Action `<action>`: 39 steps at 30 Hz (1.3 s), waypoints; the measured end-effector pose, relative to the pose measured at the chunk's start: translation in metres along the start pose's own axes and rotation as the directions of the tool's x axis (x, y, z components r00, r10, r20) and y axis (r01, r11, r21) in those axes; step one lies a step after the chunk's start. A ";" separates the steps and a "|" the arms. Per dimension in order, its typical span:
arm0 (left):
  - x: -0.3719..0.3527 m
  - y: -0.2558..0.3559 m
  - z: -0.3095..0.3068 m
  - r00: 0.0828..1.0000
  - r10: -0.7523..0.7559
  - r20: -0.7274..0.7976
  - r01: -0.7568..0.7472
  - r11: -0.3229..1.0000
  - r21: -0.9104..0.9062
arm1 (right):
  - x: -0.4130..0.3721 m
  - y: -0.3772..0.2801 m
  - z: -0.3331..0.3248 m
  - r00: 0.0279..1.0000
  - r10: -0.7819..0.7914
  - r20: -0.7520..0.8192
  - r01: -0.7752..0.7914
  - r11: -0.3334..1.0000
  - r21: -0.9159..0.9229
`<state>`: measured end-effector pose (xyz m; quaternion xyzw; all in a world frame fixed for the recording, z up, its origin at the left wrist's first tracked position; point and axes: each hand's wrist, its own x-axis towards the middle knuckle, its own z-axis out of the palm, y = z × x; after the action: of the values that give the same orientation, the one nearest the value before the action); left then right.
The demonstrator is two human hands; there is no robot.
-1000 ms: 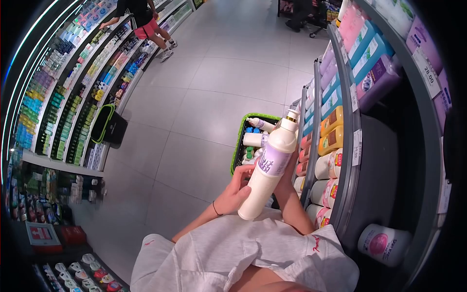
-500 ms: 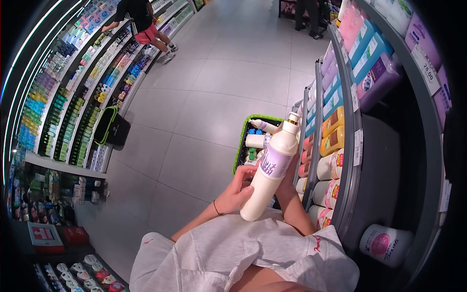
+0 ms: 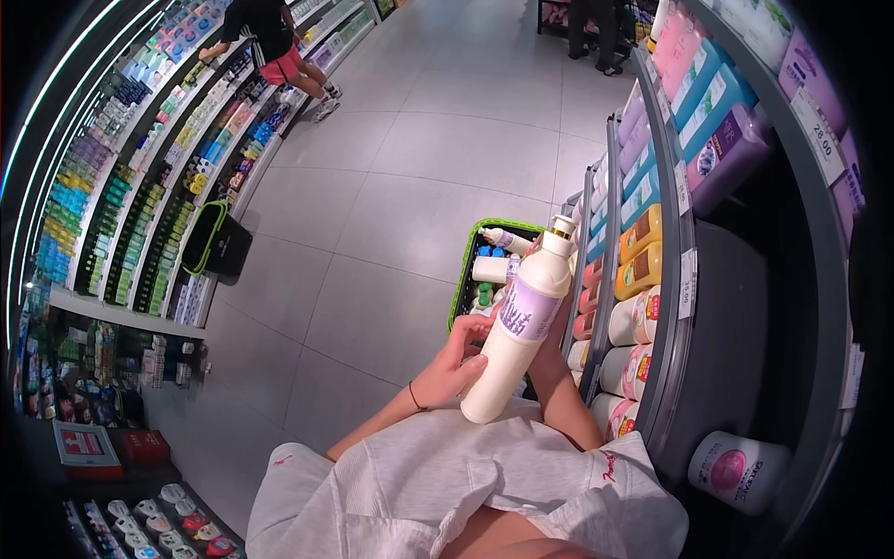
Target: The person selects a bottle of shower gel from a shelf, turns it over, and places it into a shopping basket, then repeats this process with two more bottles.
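Note:
A tall white pump bottle [image 3: 528,312] with a purple lavender label leans in front of my chest, its pump head pointing away from me. My left hand [image 3: 463,351] holds its left side, with the thumb on the lower body and the fingers near the label. Behind the bottle's right side is my right hand [image 3: 552,337], wrapped round it and mostly hidden. Just beyond the bottle stands a black basket with a green rim [image 3: 458,279], and similar white bottles lie inside it.
A shelf rack [image 3: 677,307] with bottles and tubs runs close along my right. A white tub [image 3: 738,470] sits low at the right. On the left are a second basket [image 3: 216,244], curved shelves [image 3: 126,177] and a person [image 3: 270,47]. Another person's legs [image 3: 592,33] show far ahead.
The view has shifted very slightly. The bottle and both hands keep almost the same pose.

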<state>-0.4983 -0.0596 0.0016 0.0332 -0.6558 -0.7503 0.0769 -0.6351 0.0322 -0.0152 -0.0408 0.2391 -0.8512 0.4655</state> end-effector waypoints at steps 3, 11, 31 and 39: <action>0.001 -0.001 0.000 1.000 -0.002 0.002 0.002 1.000 -0.002 | 0.000 0.000 -0.001 1.000 0.006 0.004 -0.006 1.000 0.005; 0.003 -0.001 -0.001 1.000 -0.003 0.022 0.003 1.000 -0.010 | 0.001 -0.003 0.002 0.998 0.001 -0.057 0.001 1.000 0.030; 0.007 -0.019 -0.001 0.960 -0.267 -0.085 0.224 0.915 -0.336 | -0.002 0.002 0.009 0.980 0.136 0.144 -0.140 0.990 0.020; 0.015 -0.022 -0.002 0.977 -0.211 0.044 0.215 0.938 -0.273 | 0.001 0.020 -0.018 0.998 -0.047 0.037 0.040 0.985 0.170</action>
<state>-0.5147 -0.0616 -0.0197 0.0873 -0.5380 -0.8384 -0.0054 -0.6260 0.0288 -0.0398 -0.0236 0.1555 -0.8774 0.4533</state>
